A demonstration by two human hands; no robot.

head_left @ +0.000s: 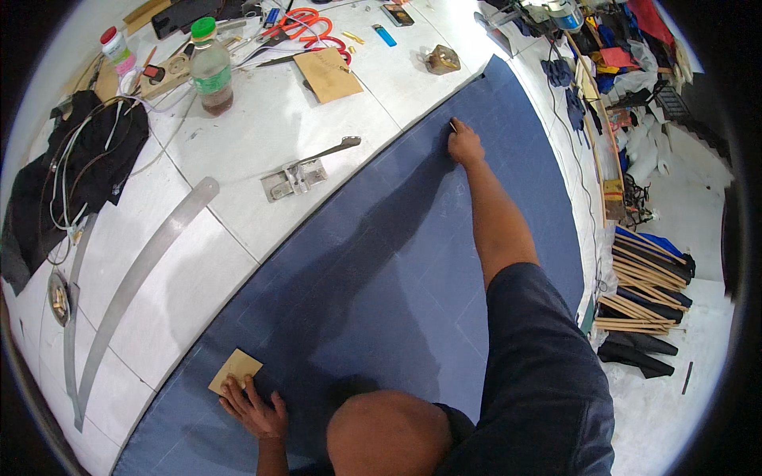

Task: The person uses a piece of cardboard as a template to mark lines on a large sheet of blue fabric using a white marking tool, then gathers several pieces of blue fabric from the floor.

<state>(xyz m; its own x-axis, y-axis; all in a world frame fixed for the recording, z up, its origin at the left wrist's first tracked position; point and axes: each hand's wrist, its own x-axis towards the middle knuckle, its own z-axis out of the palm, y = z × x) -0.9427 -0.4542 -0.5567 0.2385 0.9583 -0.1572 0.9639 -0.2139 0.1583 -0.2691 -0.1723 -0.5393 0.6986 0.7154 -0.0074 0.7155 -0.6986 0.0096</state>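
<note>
Dark blue fabric (pixel 397 285) lies spread on the white table, with faint pale lines drawn on it. My left hand (pixel 254 406) rests at the near left, fingers spread flat, their tips on the lower edge of a small tan card (pixel 236 370). At the far end of the cloth, my stretched-out right hand (pixel 466 144) is closed with its knuckles up. A small thin thing pokes out from its fingertips; its kind is too small to tell. The right arm's shadow crosses the fabric between the two hands.
On the white table (pixel 210 262) lie a long curved metal ruler (pixel 143 266), a metal plate with a lever (pixel 295 180), a brown paper piece (pixel 328 75), orange-handled scissors (pixel 305 24), a green-capped bottle (pixel 211 75) and black cloth (pixel 87 143). Wooden sticks (pixel 643 278) lie at the right.
</note>
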